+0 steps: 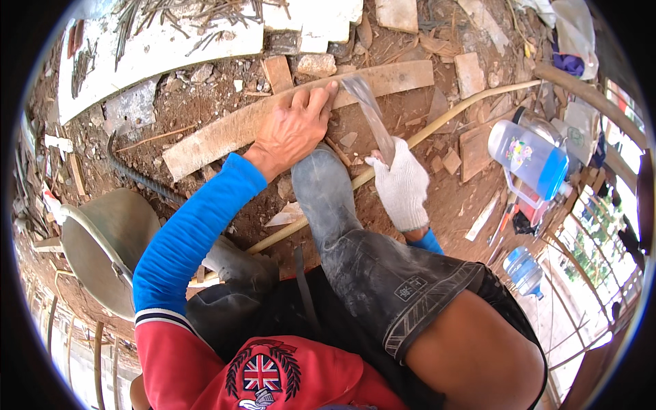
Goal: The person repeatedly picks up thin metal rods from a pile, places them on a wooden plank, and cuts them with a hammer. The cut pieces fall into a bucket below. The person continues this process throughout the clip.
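Observation:
A long wooden plank [229,140] lies across the dirt in front of my boots. My bare left hand [294,126] presses on its middle, fingers bent and closed together over the wood; whether they pinch anything small I cannot make out. My right hand [403,186], in a white knit glove, is closed around a grey tool [372,113] that looks like a hammer. Motion blurs the tool, and its far end is over the plank just right of my left fingertips. A shorter wood piece [277,74] shows beyond the plank's far edge.
A bucket [113,242] stands at left near a dark ribbed bar [147,181]. A pale pole [447,117] runs diagonally under my leg. At right are a blue-and-clear water jug [526,157] and a clear bottle [525,270]. Rubble, wood scraps and a white board [164,58] lie beyond.

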### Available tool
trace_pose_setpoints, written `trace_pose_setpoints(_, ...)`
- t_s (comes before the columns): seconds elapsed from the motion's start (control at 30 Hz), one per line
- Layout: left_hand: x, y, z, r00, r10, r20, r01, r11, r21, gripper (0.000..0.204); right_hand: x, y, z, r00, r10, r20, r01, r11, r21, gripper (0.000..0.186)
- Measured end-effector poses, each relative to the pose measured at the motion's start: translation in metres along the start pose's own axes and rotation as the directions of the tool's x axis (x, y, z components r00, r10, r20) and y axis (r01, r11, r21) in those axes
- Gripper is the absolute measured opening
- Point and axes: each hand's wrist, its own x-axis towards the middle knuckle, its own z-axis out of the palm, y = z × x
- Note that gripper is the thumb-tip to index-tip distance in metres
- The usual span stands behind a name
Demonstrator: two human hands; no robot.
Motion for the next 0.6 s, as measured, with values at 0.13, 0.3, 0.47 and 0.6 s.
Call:
trace_pose_setpoints(0.13, 0.005, 0.0, 0.005, 0.997, -0.044, -0.065, 0.042, 0.999, -0.022, 0.073, 0.0, -0.003, -0.001, 0.994, -0.012, -0.106, 0.026, 0.991, 0.134, 0.043)
trace_pose_setpoints(0.3, 0.0, 0.001, -0.001, 0.999, -0.033, 0.027, 0.033, 0.999, 0.014, 0.071, -0.017, -0.007, 0.002, 0.97, 0.015, -0.242, 0.06, 0.952, 0.299, 0.039)
trace_pose_setpoints(0.47, 0.002, 0.003, 0.004, 0.999, -0.044, -0.013, 0.044, 0.999, 0.001, 0.071, 0.005, -0.008, 0.005, 0.997, -0.036, -0.07, 0.042, 0.996, 0.082, 0.04)
trace_pose_setpoints(0.6, -0.001, 0.005, 0.002, 0.999, -0.023, -0.025, 0.023, 1.0, -0.006, 0.073, -0.01, -0.007, 0.003, 0.99, -0.025, -0.141, 0.062, 0.961, 0.27, 0.046)
